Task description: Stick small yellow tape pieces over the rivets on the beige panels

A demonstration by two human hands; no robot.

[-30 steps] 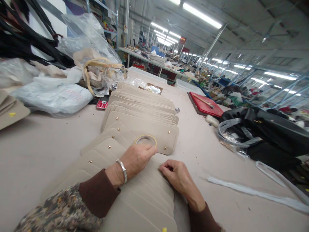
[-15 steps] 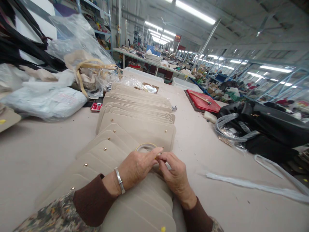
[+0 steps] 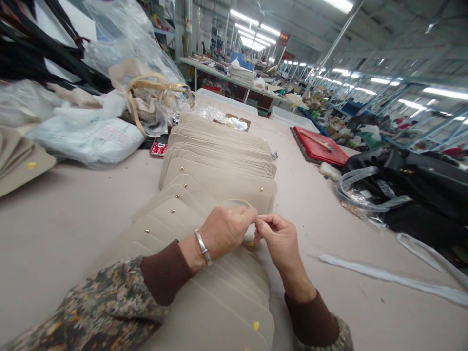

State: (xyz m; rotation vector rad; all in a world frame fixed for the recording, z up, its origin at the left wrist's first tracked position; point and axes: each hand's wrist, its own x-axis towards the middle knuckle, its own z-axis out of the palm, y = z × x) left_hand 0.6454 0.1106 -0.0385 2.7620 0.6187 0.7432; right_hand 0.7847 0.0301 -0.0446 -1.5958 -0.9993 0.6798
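Observation:
Beige panels [image 3: 226, 178] with rounded corners lie fanned and overlapping, several bearing small gold studs. Over them my left hand [image 3: 228, 231] is closed around a thin yellow-edged ring, apparently a roll of tape [image 3: 236, 201], whose top rim shows behind the knuckles. My right hand [image 3: 278, 239] is pinched, its thumb and forefinger meeting the left fingertips; whatever is between them is too small to make out. Just below the fingers a yellow piece [image 3: 250, 243] sits on a panel. Another yellow tab [image 3: 255, 325] marks a panel nearer me.
More beige panels [image 3: 22, 156] sit at the left edge, beside a plastic-wrapped white bundle [image 3: 91, 139]. A red slab [image 3: 321, 146] with a hammer on it lies at the back right. Black bags [image 3: 413, 185] and a white strip [image 3: 380, 275] are on the right.
Both hands have shifted up and slightly right in the picture as the view tilted. My left hand has rolled over, knuckles now up, and the fingertips of both hands still meet.

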